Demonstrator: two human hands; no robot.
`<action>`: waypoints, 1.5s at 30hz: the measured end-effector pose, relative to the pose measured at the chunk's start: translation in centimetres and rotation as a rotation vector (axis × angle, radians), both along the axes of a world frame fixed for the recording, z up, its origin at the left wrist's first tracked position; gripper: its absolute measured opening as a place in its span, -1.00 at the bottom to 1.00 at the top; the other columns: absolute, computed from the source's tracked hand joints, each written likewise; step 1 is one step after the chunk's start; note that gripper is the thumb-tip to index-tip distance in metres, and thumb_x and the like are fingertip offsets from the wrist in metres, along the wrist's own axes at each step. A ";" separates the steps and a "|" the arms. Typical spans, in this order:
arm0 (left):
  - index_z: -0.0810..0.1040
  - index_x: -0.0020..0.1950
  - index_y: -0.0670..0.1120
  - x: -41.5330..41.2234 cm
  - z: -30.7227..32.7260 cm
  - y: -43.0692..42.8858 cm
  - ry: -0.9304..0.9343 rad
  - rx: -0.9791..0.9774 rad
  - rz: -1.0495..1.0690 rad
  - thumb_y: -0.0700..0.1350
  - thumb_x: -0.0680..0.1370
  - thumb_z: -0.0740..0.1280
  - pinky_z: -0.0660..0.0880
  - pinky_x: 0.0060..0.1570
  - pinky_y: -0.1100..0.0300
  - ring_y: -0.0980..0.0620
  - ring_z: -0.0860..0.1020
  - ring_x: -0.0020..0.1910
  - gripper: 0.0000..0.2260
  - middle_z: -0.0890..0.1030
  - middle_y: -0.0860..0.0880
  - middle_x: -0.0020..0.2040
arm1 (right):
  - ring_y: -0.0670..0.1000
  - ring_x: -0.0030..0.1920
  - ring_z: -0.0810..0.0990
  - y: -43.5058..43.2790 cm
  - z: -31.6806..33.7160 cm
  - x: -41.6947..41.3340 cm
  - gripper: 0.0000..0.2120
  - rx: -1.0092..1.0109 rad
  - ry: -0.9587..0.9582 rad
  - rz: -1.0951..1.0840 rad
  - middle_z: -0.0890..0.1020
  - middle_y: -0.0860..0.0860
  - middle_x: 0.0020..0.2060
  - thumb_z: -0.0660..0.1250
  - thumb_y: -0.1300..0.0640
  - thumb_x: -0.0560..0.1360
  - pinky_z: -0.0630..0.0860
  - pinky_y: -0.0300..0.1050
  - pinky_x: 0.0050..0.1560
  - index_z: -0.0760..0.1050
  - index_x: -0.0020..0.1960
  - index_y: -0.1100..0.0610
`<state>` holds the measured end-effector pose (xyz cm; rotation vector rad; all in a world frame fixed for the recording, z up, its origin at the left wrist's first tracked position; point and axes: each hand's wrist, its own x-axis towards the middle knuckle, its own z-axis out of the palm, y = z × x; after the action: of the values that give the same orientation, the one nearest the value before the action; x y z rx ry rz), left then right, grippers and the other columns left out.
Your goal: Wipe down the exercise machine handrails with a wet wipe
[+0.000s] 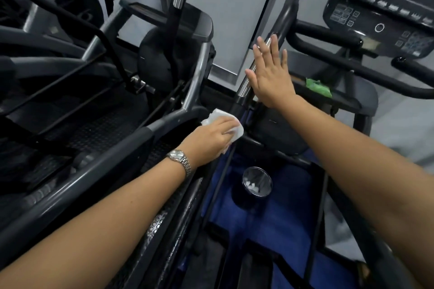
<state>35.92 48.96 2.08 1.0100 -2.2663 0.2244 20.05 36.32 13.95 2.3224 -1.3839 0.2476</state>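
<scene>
Low on the handrail (287, 10), my left hand (211, 138) grips the wipe (215, 118); rail climbs away past my flat-open right hand (270, 77).

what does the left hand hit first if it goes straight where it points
The left hand would probably meet the upright handrail, its black lower section, just beyond the wet wipe it grips; depth unclear.
</scene>
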 end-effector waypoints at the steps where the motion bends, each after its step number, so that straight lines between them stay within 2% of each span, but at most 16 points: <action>1: 0.62 -0.05 -0.23 -0.2 -0.1 -0.2 0.019 0.025 0.041 -0.24 0.46 0.39 0.59 -0.08 0.16 0.01 0.39 0.25 -0.89 0.56 -0.11 0.20 | 0.15 0.52 -0.27 0.1 -0.1 0.0 -0.38 -0.005 -0.001 -0.007 -0.13 0.07 0.55 -0.11 -0.14 0.63 -0.23 0.18 0.48 -0.07 0.55 0.20; 2: 0.63 -0.04 -0.22 -0.2 -0.2 -0.3 0.035 0.042 0.049 -0.23 0.47 0.38 0.60 -0.14 0.13 0.01 0.39 0.25 -0.89 0.56 -0.11 0.19 | 0.15 0.52 -0.27 0.2 -0.2 0.0 -0.38 -0.010 0.000 -0.010 -0.14 0.07 0.55 -0.12 -0.14 0.63 -0.24 0.18 0.47 -0.08 0.55 0.20; 5: 0.65 -0.25 -0.13 0.2 -0.2 0.6 0.026 0.058 -0.066 -0.11 0.49 0.27 0.50 -0.26 0.35 0.16 0.43 0.03 -0.79 0.64 -0.02 -0.09 | 0.18 0.52 -0.28 0.5 -0.6 0.1 -0.38 -0.027 0.028 -0.001 -0.14 0.09 0.55 -0.12 -0.14 0.63 -0.28 0.19 0.45 -0.07 0.55 0.20; 7: 0.65 -0.26 -0.03 0.8 -0.7 1.7 -0.025 0.112 -0.077 -0.02 0.52 0.19 0.55 -0.29 0.22 0.19 0.45 0.01 -0.71 0.62 0.09 -0.13 | 0.18 0.52 -0.26 1.0 -0.8 0.0 -0.40 -0.037 0.043 0.006 -0.11 0.10 0.55 -0.12 -0.13 0.63 -0.28 0.23 0.44 -0.04 0.54 0.21; 10: 0.66 -0.14 -0.11 1.3 -0.5 1.6 -0.069 0.138 -0.047 -0.02 0.52 0.18 0.61 -0.25 0.11 0.06 0.53 0.10 -0.71 0.61 0.00 0.02 | 0.16 0.54 -0.16 2.4 -1.7 -0.2 -0.43 -0.058 0.096 0.082 0.00 0.12 0.55 -0.08 -0.07 0.64 -0.24 0.28 0.44 0.03 0.53 0.24; 14: 0.62 0.05 -0.23 0.2 1.9 -0.4 -0.148 0.107 0.029 -0.21 0.45 0.41 0.61 -0.10 0.10 -0.05 0.46 0.28 -0.79 0.53 -0.13 0.25 | 0.12 0.54 -0.01 4.0 -3.1 -0.9 -0.48 -0.071 0.187 0.191 0.13 0.10 0.53 -0.11 -0.01 0.63 -0.18 0.30 0.43 0.15 0.50 0.23; 18: 0.64 -0.04 -0.21 0.0 1.7 0.1 -0.122 0.182 0.006 -0.18 0.48 0.37 0.60 -0.18 0.10 -0.03 0.55 0.15 -0.87 0.58 -0.08 0.13 | 0.07 0.54 -0.11 4.1 -3.6 -1.4 -0.47 -0.012 0.153 0.194 0.00 0.04 0.55 -0.17 -0.02 0.64 -0.18 0.31 0.45 0.03 0.54 0.18; 20: 0.66 -0.15 -0.14 0.6 0.6 1.3 -0.100 0.270 0.009 -0.07 0.51 0.27 0.59 -0.18 0.05 -0.01 0.58 0.04 -0.78 0.62 -0.02 0.01 | 0.07 0.54 -0.14 4.2 -3.8 -1.3 -0.49 0.011 0.101 0.201 -0.03 0.02 0.55 -0.14 -0.01 0.64 -0.18 0.28 0.46 0.00 0.54 0.17; 22: 0.66 -0.21 -0.07 0.9 -0.2 2.4 -0.075 0.348 0.009 0.02 0.50 0.17 0.57 -0.15 0.05 0.06 0.55 0.07 -0.69 0.62 0.04 -0.04 | 0.07 0.54 -0.15 4.2 -3.9 -1.3 -0.49 0.022 0.069 0.203 -0.03 0.02 0.55 -0.11 0.01 0.64 -0.17 0.26 0.46 -0.01 0.55 0.17; 27: 0.65 -0.02 -0.17 -0.1 0.4 2.2 -0.040 0.390 0.074 -0.07 0.54 0.24 0.46 0.13 0.19 0.07 0.41 0.31 -0.76 0.50 0.00 0.28 | 0.09 0.54 -0.14 4.3 -4.0 -1.3 -0.48 0.034 0.041 0.214 -0.01 0.03 0.55 -0.12 0.01 0.63 -0.18 0.23 0.45 0.00 0.54 0.18; 32: 0.66 -0.26 -0.08 1.3 -0.1 3.7 -0.041 0.445 0.023 0.06 0.43 0.13 0.58 -0.14 0.04 0.16 0.53 0.05 -0.64 0.64 0.04 -0.09 | 0.09 0.54 -0.13 4.3 -4.0 -1.2 -0.47 0.033 0.031 0.219 0.00 0.03 0.55 -0.15 0.00 0.63 -0.20 0.22 0.44 0.00 0.54 0.18; 35: 0.67 -0.23 -0.15 0.4 0.4 3.3 -0.081 0.414 0.055 -0.11 0.46 0.26 0.56 -0.05 0.15 0.04 0.54 0.12 -0.78 0.63 -0.02 -0.02 | 0.08 0.54 -0.16 4.4 -4.1 -1.2 -0.48 0.040 0.034 0.212 -0.03 0.01 0.55 -0.12 0.01 0.64 -0.19 0.23 0.45 -0.02 0.55 0.18; 37: 0.67 -0.20 -0.18 -0.4 1.1 3.0 -0.060 0.378 0.092 -0.18 0.47 0.30 0.33 -0.02 0.42 -0.01 0.54 0.13 -0.83 0.62 -0.05 0.02 | 0.08 0.54 -0.17 4.4 -4.2 -1.2 -0.49 0.046 0.034 0.206 -0.04 0.00 0.55 -0.12 0.02 0.65 -0.18 0.24 0.46 -0.04 0.55 0.16; 39: 0.65 -0.13 -0.16 -0.6 1.4 3.3 -0.106 0.350 0.125 -0.17 0.51 0.27 0.34 -0.06 0.35 -0.01 0.54 0.08 -0.83 0.60 -0.06 0.02 | 0.08 0.54 -0.19 4.4 -4.1 -1.1 -0.49 0.059 0.031 0.207 -0.06 -0.01 0.55 -0.11 0.02 0.65 -0.17 0.25 0.46 -0.05 0.55 0.15; 42: 0.63 -0.09 -0.16 0.1 0.3 4.1 -0.244 0.402 0.126 -0.10 0.53 0.25 0.53 -0.07 0.03 -0.07 0.53 0.01 -0.81 0.60 -0.09 -0.05 | 0.08 0.54 -0.18 4.4 -4.1 -1.2 -0.49 0.065 0.025 0.203 -0.05 -0.01 0.55 -0.10 0.02 0.65 -0.15 0.27 0.47 -0.04 0.55 0.16; 45: 0.64 -0.25 -0.14 0.0 0.2 3.7 -0.238 0.424 0.138 -0.15 0.48 0.31 0.56 -0.24 0.15 -0.02 0.56 -0.01 -0.83 0.61 0.01 -0.11 | 0.08 0.54 -0.19 4.4 -4.1 -1.2 -0.49 0.062 0.028 0.199 -0.05 -0.01 0.56 -0.10 0.02 0.65 -0.15 0.27 0.48 -0.04 0.55 0.15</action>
<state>35.90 52.65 2.33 1.4234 -2.5229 -0.0904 18.89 40.75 9.82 2.5075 -1.1631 0.2336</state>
